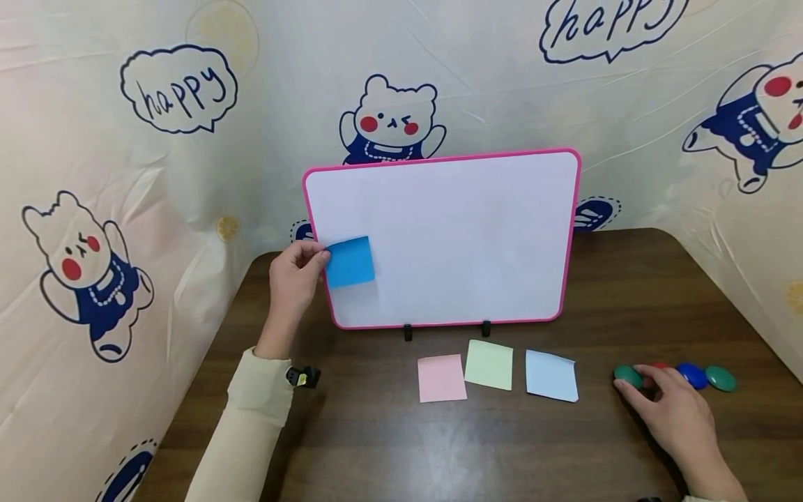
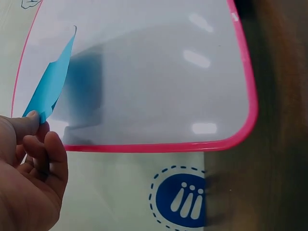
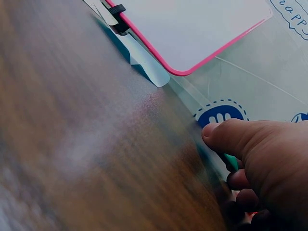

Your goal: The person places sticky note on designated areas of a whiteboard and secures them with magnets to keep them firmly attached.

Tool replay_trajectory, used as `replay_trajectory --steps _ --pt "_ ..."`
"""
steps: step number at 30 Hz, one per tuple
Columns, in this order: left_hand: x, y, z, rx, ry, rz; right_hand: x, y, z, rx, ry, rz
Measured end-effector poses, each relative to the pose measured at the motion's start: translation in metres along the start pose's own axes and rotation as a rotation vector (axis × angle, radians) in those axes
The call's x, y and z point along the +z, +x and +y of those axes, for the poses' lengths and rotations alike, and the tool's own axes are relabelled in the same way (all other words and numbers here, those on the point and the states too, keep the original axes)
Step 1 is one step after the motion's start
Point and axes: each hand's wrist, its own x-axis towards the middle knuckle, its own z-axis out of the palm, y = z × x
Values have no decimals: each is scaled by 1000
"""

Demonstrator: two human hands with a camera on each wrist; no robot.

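My left hand pinches a bright blue sticky note by its left edge, between thumb and fingers. The note overlaps the lower left part of a pink-framed whiteboard. In the left wrist view the slightly curled note stands off the board, its dark reflection beside it. At the right of the table my right hand holds a round green magnet between thumb and forefinger. In the right wrist view the hand hides most of that magnet.
Beside the right hand lie a partly hidden red magnet, a blue magnet and another green magnet. Pink, pale green and light blue sticky notes lie before the board, which stands on black clips.
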Motion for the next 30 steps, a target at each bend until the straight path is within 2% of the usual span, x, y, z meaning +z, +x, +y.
replay_trajectory --steps 9,17,25,30 --pt "1 17 9 49 21 47 0 0 1 4 -1 -6" --pt "1 29 17 46 9 80 2 1 1 5 -8 -1" --pt "5 34 23 43 -8 119 -1 0 1 1 8 -21" --pt "7 35 25 54 17 140 -1 0 -1 1 9 -19"
